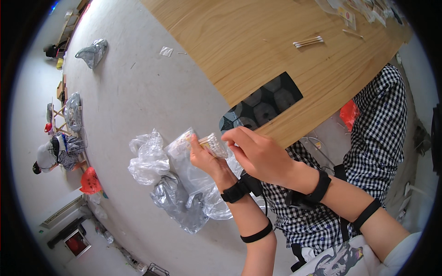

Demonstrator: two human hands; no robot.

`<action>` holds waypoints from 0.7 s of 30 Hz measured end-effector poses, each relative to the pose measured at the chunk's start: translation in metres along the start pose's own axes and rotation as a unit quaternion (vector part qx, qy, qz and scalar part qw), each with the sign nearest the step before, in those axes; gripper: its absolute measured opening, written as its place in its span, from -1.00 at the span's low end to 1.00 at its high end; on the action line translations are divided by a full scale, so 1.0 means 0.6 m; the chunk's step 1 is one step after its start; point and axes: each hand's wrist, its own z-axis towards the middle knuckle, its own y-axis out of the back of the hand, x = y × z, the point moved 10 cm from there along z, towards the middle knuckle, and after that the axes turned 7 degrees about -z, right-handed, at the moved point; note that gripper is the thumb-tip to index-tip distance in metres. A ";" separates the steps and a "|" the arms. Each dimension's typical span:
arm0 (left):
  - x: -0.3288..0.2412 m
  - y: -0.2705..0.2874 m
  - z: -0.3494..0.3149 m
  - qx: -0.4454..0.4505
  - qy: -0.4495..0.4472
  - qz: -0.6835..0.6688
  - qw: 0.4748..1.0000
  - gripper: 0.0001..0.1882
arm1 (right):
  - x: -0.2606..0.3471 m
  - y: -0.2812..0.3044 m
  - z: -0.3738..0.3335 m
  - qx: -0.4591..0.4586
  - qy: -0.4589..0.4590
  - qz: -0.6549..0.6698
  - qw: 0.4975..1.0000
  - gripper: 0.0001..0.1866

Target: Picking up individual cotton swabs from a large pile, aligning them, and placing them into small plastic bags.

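Note:
My left hand [206,158] is closed around a bundle of cotton swabs [212,145], held off the left of the wooden table. Their white tips point up and to the right, and clear plastic film seems to wrap the lower part. Just right of the tips is my right hand [264,154], fingers bent and drawn together; whether anything small sits between them is hidden. A few loose cotton swabs [308,42] lie side by side on the tabletop, with a single swab [353,33] farther right.
A dark patterned mat [264,103] lies along the near edge of the wooden table [221,41]. Clear and grey plastic bags [179,198] are heaped below my left hand. Packets [368,11] crowd the table's far right corner. Another person [50,154] is at the far left.

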 end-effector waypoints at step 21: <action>-0.036 -0.022 0.009 -0.024 -0.089 0.033 0.995 -0.66 | -0.049 0.136 -0.117 0.038 -0.053 0.080 0.995 -0.72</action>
